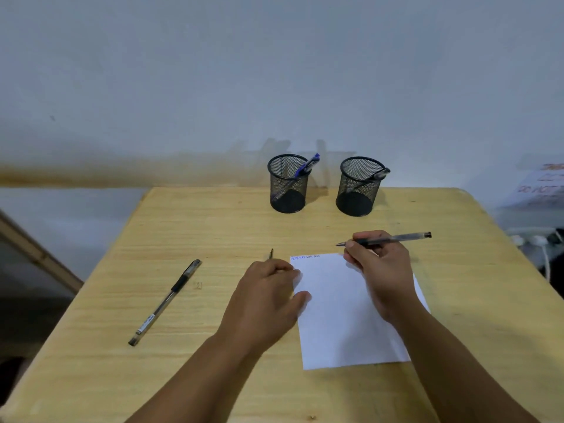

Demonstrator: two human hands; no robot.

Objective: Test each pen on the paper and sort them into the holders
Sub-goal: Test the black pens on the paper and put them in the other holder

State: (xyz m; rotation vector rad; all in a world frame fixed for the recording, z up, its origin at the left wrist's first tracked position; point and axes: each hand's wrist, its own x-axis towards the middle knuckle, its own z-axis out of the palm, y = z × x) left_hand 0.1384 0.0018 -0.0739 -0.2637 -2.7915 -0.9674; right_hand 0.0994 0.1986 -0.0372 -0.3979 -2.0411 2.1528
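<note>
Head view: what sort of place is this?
Probably a plain indoor desk or workroom: a bare wooden table against a blank wall, with two mesh pen holders and paper.

Small blue scribbles along top of paper (341, 306), unreadable, blurred red lettering on sign (546, 186) at right, illegible

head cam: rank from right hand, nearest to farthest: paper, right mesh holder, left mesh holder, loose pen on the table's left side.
From the right hand, which grips a black pen:
1. Paper: directly under the hand.
2. Right mesh holder: behind the hand, by the wall.
3. Left mesh holder: further back-left.
4. Loose pen: far left, beyond the left hand.
</note>
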